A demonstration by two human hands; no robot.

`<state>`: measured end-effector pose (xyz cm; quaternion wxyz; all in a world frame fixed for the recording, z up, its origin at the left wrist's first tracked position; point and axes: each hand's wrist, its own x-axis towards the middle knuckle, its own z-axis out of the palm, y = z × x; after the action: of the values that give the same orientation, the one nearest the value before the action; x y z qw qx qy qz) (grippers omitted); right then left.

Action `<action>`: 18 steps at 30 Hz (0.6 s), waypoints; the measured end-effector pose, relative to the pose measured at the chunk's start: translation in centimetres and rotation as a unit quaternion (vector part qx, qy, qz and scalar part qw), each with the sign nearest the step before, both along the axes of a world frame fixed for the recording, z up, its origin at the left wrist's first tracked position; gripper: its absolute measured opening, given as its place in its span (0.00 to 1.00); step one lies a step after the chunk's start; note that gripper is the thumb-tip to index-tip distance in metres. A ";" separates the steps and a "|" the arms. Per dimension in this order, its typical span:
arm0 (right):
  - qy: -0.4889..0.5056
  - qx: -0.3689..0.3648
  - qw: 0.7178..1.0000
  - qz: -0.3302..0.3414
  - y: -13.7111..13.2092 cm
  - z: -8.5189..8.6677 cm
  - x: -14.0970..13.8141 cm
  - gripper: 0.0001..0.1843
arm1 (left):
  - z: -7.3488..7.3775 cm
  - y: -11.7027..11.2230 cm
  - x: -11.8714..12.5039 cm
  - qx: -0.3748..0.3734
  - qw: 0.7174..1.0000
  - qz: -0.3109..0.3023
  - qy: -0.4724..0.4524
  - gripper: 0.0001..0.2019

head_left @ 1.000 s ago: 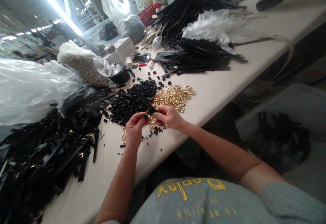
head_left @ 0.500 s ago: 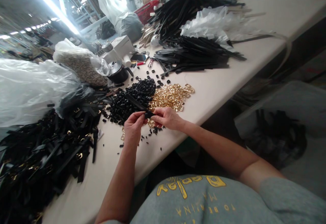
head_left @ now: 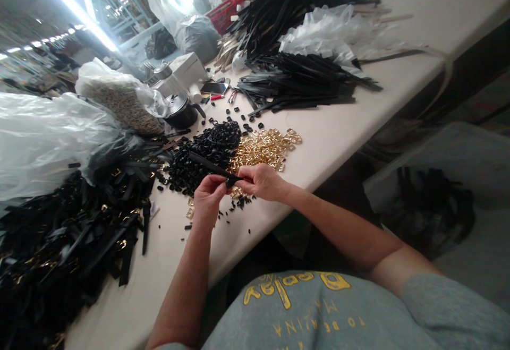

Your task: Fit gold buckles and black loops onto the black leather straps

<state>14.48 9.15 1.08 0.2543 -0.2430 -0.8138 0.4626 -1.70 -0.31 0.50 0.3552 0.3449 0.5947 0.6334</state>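
Observation:
A black strap (head_left: pixel 209 164) runs between my hands, its free end pointing up and left over the black loops. My left hand (head_left: pixel 210 193) pinches it from the left side. From the right, my right hand (head_left: pixel 261 181) grips the same strap, fingers closed around its end. Whether a buckle or loop sits on it between the fingers is hidden. Just beyond my hands lie a heap of small black loops (head_left: pixel 217 140) and a pile of gold buckles (head_left: pixel 265 148). Two loose gold buckles (head_left: pixel 190 207) rest left of my left hand.
Finished-looking black straps with gold buckles (head_left: pixel 79 222) cover the table's left. Bundles of plain black straps (head_left: pixel 298 82) lie at the back, by crumpled plastic (head_left: pixel 322 31). A black pot (head_left: pixel 181 112), a phone (head_left: pixel 215 88) and a filled bag (head_left: pixel 119 95) stand behind the loops. The table edge (head_left: pixel 338 167) runs diagonally.
The strap has shifted between my fingers, and its free end reaches further left. Both hands stay close together in nearly the same place. The whole view has moved slightly.

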 end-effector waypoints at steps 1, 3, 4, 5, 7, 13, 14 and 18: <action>-0.006 0.014 1.000 -0.003 0.0 0.1 0.0 0.10 | 0.0 0.0 0.0 -0.001 1.000 0.000 -0.004 0.14; -0.011 0.032 0.999 -0.010 0.1 0.3 0.1 0.09 | 0.2 0.0 0.1 -0.008 1.000 -0.006 -0.018 0.14; -0.013 0.036 0.999 -0.014 0.1 0.3 0.1 0.10 | 0.3 0.0 0.2 -0.010 1.000 -0.010 -0.025 0.15; -0.014 0.039 0.999 -0.018 0.2 0.4 0.1 0.10 | 0.3 0.0 0.2 -0.011 0.999 -0.015 -0.029 0.15; -0.018 0.045 0.999 -0.025 0.1 0.4 0.1 0.10 | 0.5 -0.1 0.3 -0.006 1.000 -0.020 -0.023 0.15; -0.017 0.019 1.000 0.002 0.1 -0.1 -0.2 0.08 | 0.3 -0.2 0.5 0.009 0.999 -0.010 0.045 0.14; -0.013 0.007 1.000 0.016 0.1 -0.2 -0.2 0.07 | 0.2 -0.2 0.5 0.010 0.998 -0.012 0.055 0.14; 0.008 -0.010 0.998 0.058 0.1 -0.7 -0.5 0.06 | -0.1 -0.2 0.5 0.006 0.993 -0.026 0.111 0.12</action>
<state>14.02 9.25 0.40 0.2308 -0.1942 -0.8197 0.4870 -1.19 -0.47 0.42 0.3015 0.4308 0.6174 0.5851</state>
